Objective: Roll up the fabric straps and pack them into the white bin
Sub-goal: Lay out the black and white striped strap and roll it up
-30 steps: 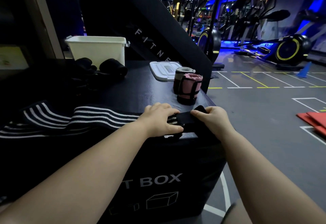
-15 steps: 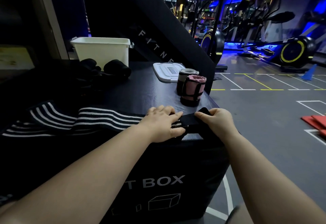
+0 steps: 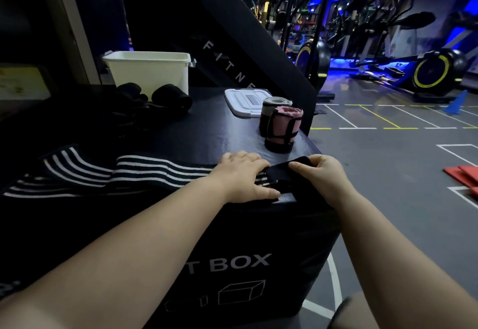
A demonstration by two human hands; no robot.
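At near right corner of black padded box (image 3: 219,132): black white-striped fabric strap (image 3: 155,170) lies flat, long axis left–right, tail trailing left. Right hand (image 3: 323,176): fingers curled round its black end. left hand (image 3: 243,176): flat, fingers together, pressing strap just beside. Judged: roll must travel leftward.

1. We log both hands bare: left hand (image 3: 243,176), right hand (image 3: 323,176).
2. Both forearms (image 3: 144,246) bare along their whole visible length.
3. Lower right, we note a bare leg (image 3: 367,314) edged by a dark band (image 3: 338,312); garment unclear.
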